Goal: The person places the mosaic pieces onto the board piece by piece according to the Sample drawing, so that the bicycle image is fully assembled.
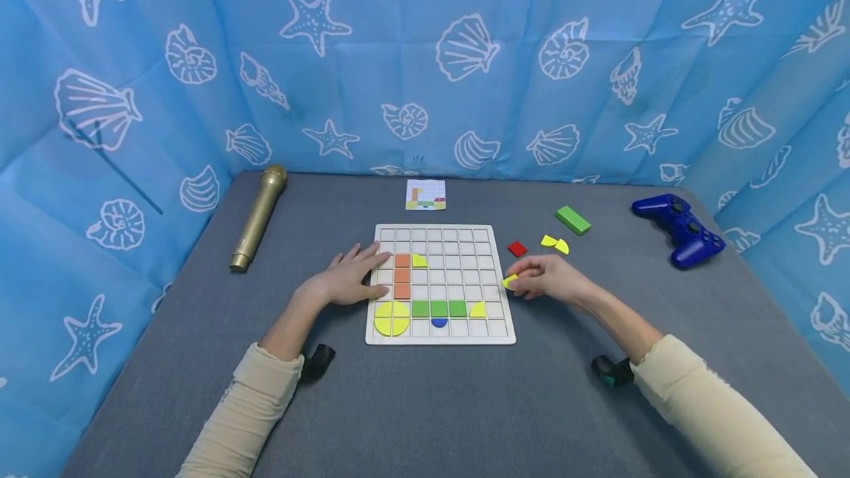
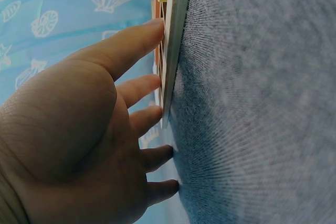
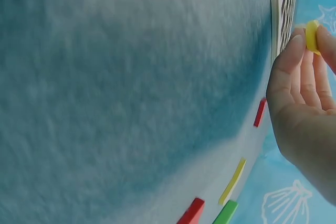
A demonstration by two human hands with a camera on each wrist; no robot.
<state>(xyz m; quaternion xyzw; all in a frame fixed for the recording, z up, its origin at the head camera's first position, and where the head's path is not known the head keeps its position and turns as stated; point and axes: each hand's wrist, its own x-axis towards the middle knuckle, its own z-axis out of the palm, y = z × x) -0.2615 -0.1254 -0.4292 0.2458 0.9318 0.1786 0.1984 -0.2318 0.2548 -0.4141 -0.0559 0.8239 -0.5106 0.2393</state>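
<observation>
A white grid board (image 1: 458,255) lies flat on the table. On it sit several orange squares (image 1: 402,276), green squares (image 1: 439,308), a blue half-round piece (image 1: 439,322), a yellow circle of quarter pieces (image 1: 392,319) and two single yellow quarter pieces, one upper (image 1: 418,261), one lower (image 1: 478,310). My left hand (image 1: 345,277) rests on the board's left edge with its fingers spread, thumb and some fingertips touching the rim in the left wrist view. By the right edge, my right hand (image 1: 548,277) pinches a yellow quarter piece (image 3: 312,36) between thumb and fingers.
Right of the board lie a red tile (image 1: 517,248), loose yellow pieces (image 1: 561,246) and a green block (image 1: 573,220). Farther right is a blue game controller (image 1: 679,229). A pattern card (image 1: 426,195) lies behind the board, a gold microphone (image 1: 259,217) at the left.
</observation>
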